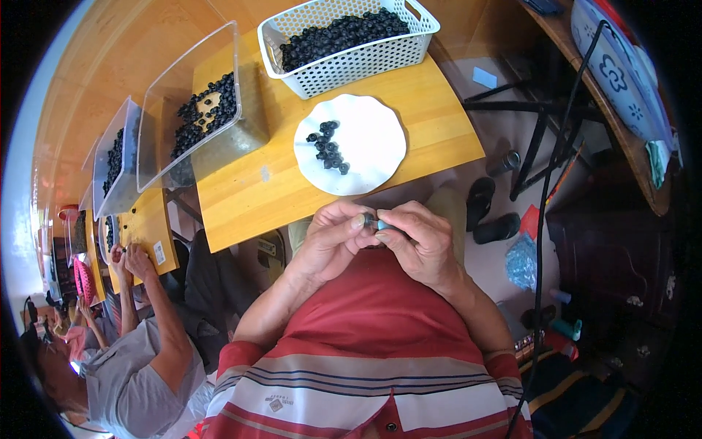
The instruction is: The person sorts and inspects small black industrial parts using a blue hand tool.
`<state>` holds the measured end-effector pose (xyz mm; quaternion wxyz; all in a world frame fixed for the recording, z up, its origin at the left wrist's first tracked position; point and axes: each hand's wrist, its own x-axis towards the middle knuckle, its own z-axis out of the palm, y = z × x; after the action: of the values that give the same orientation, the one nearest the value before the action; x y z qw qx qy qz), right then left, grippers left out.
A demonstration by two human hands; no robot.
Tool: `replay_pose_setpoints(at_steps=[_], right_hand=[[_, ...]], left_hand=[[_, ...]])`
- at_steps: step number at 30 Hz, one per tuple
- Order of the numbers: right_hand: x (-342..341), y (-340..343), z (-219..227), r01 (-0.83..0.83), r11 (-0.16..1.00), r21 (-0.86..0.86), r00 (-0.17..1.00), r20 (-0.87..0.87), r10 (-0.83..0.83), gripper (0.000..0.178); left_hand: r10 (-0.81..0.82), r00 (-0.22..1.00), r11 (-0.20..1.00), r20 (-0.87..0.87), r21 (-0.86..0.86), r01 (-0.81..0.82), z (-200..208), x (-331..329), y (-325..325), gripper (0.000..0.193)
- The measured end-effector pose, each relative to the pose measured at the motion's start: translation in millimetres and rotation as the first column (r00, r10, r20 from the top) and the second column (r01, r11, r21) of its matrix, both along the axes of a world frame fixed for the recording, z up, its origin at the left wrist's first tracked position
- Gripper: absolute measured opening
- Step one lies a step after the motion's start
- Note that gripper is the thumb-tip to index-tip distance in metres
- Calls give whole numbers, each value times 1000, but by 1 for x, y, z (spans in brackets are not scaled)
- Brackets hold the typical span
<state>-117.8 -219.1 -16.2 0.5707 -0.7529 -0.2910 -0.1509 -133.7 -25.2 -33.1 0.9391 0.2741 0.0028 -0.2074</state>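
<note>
In front of my waist, just off the table's near edge, my two hands meet fingertip to fingertip. My left hand (330,240) pinches a small dark round part (368,219) between thumb and fingers. A small light-blue piece (382,225) sits in the pinch of my right hand (425,245), touching or very near the dark part; whether they are joined I cannot tell. Beyond them, a white scalloped plate (376,150) bears a cluster of small black round parts (329,152). The plate rests near the front edge of the yellow wooden table (252,208).
A white perforated basket (351,66) and a clear plastic bin (245,135) hold many more black parts. At the left, a co-worker (142,358) handles parts at another table. A black cable (542,241) hangs on the right. Dark slippers (497,230) lie on the floor.
</note>
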Motion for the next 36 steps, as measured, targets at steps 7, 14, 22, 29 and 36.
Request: replay_pose_setpoints(at_steps=[7,14,22,29,36], right_hand=[[3,-5,-5,47,999,19,995,-88,-45,24],[3,-4,-6,-27,997,74,989,-141,37,24],[4,-8,-8,-16,998,61,993,-119,23,23],[-6,-21,-20,32,999,8,984,-173,-30,22],[-9,-20,-21,51,999,5,977,-208,-49,20]], left_hand=[[-55,998,998,41,-33,56,3,-1,-3,11],[-10,1000,999,-21,-40,9,-1,3,-3,12],[-5,999,1000,-38,-21,5,0,9,-5,16],[189,977,893,94,397,-211,18,39,2,17],[103,616,96,781,609,-788,78,172,20,23]])
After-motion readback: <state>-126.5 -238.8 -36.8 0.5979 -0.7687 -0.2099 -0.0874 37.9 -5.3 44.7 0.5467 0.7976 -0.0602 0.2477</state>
